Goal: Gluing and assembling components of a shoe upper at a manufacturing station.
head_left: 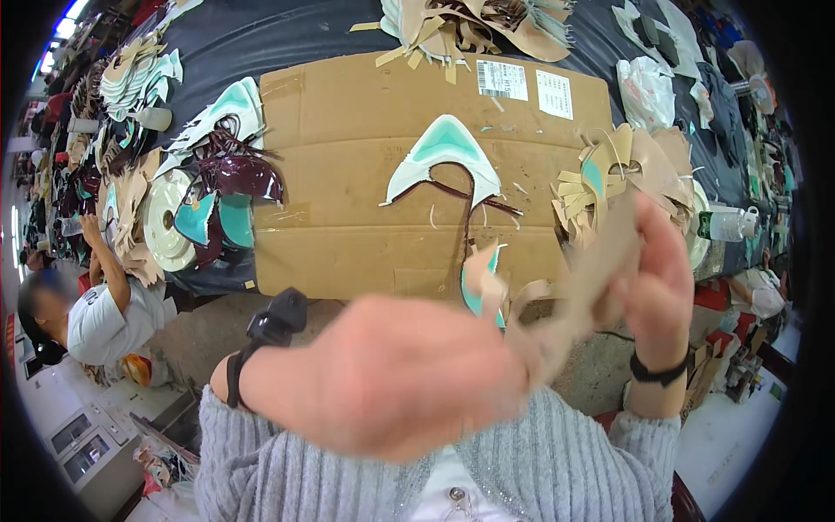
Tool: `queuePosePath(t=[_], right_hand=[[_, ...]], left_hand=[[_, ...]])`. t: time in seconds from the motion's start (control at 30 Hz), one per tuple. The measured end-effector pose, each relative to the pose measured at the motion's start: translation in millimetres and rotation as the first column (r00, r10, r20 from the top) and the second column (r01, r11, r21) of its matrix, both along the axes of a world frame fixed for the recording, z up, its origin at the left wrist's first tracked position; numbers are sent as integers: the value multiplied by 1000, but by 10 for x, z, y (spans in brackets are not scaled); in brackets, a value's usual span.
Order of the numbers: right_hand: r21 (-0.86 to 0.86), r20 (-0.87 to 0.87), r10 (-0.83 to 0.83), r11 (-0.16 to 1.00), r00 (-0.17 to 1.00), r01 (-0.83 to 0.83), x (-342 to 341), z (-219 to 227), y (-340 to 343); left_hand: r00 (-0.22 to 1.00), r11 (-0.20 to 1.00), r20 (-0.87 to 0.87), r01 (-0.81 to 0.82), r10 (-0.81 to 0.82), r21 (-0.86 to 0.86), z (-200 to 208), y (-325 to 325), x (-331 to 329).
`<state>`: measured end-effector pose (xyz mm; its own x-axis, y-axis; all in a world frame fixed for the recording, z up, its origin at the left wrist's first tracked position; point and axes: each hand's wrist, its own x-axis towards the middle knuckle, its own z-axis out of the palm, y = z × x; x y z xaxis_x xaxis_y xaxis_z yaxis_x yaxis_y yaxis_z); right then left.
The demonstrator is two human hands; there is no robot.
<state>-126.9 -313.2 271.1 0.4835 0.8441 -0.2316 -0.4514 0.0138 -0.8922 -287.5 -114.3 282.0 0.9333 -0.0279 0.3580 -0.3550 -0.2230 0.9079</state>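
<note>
My right hand point(658, 274) is closed on a beige leather-like piece point(578, 300), blurred by motion. The piece runs down to my left hand point(409, 378), a blurred fist over the near edge of the cardboard; its fingertips are hidden. On the cardboard lies a white arched shoe-upper piece point(481, 174) with a teal lining and dark red edging. A thin dark red strip point(467, 233) trails from it toward a smaller teal and beige piece point(474, 296), partly behind the left hand.
A flat cardboard sheet point(348, 174) covers the dark table. Dark red and teal pieces point(239, 178) and a cream round dish point(165, 222) stand left. Beige pieces point(652, 165) pile up right, beside a clear bottle point(729, 224). A co-worker point(109, 317) sits at the left.
</note>
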Motion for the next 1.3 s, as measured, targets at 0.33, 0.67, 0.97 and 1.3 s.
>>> queuePosePath(t=[0.33,0.67,0.97,1.3], right_hand=[[-281,-190,-110,958,976,53,-10,-1539,-48],[-446,122,-134,878,983,175,75,-2482,435],[-214,459,-130,944,879,252,157,-2143,129],[-214,290,-171,947,942,238,55,-2264,287]], left_hand=[[834,951,-465,-302,296,63,-1293,-25,98],[655,853,-615,-518,439,58,-2378,203,167],[755,879,-467,-462,460,119,-1967,359,78],[533,996,-844,-92,62,15,-2184,-265,-147]])
